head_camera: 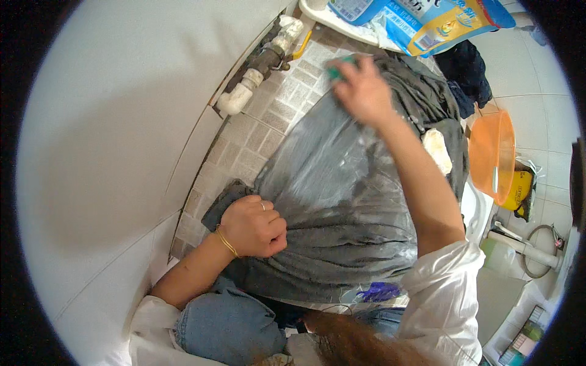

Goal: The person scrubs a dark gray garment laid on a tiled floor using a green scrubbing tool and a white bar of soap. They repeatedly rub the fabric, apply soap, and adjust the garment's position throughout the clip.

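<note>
Wet dark grey cloth (329,183) lies spread over the tiled floor in front of me, with whitish suds smeared across its middle. My left hand (256,226) is a fist on the cloth's left edge, where a bunch of fabric sticks out beyond it. At the far end, my right hand (364,91) grips a green scrubbing brush (341,68) against the cloth. Hand and brush are motion-blurred, and the bristles are hidden. An off-white bar of soap (437,151) rests on the cloth, right of my right forearm.
A pipe with a yellow-handled valve (302,45) runs along the left wall. Beyond the cloth stands a white basin (306,9) holding a detergent pouch (439,27). Dark clothing (467,73) and an orange plastic basin (492,155) are at the right. A purple object (380,292) lies near my knees.
</note>
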Motion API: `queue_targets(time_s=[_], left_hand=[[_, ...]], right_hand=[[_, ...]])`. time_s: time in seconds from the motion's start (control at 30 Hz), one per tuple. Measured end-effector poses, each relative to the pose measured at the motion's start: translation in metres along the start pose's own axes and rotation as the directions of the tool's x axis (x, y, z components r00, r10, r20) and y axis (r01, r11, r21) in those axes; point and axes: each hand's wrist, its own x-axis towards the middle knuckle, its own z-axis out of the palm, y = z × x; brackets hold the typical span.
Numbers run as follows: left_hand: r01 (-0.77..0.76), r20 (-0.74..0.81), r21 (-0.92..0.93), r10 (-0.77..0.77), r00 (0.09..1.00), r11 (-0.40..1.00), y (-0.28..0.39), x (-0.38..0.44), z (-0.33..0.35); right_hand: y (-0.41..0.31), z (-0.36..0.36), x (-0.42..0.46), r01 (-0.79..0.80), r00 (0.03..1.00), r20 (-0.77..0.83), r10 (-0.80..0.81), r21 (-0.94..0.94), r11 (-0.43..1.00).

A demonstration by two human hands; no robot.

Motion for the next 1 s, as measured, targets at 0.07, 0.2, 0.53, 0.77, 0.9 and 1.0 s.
queue_targets(time_s=[0.07,0.2,0.53,0.77,0.9,1.0], left_hand=[[0.033,-0.008,-0.012,-0.033,0.999,0.999,-0.001,-0.008,0.000],[0.046,-0.007,-0.001,-0.046,0.999,0.999,0.001,-0.004,-0.001],[0.030,0.002,-0.013,-0.030,1.000,0.999,0.000,-0.005,0.000],[0.046,0.001,0.002,-0.046,0.999,0.999,0.000,-0.007,-0.002],[0.037,-0.017,0.009,-0.037,0.999,0.999,-0.001,0.000,0.000],[-0.025,-0.038,-0.006,0.025,0.999,1.000,0.001,0.006,0.002]], right_hand=[[-0.067,0.014,-0.045,0.274,0.947,0.148,-0.284,0.085,0.958],[-0.022,0.023,-0.049,0.250,0.959,0.142,-0.243,-0.028,0.968],[-0.016,0.009,-0.058,0.406,0.902,0.166,-0.398,-0.013,0.914],[-0.021,0.001,-0.049,0.225,0.957,0.161,-0.241,0.115,0.968],[0.006,0.029,-0.062,0.285,0.935,0.244,-0.256,-0.089,0.954],[0.078,-0.027,-0.021,-0.461,0.886,-0.031,0.462,-0.151,0.874]])
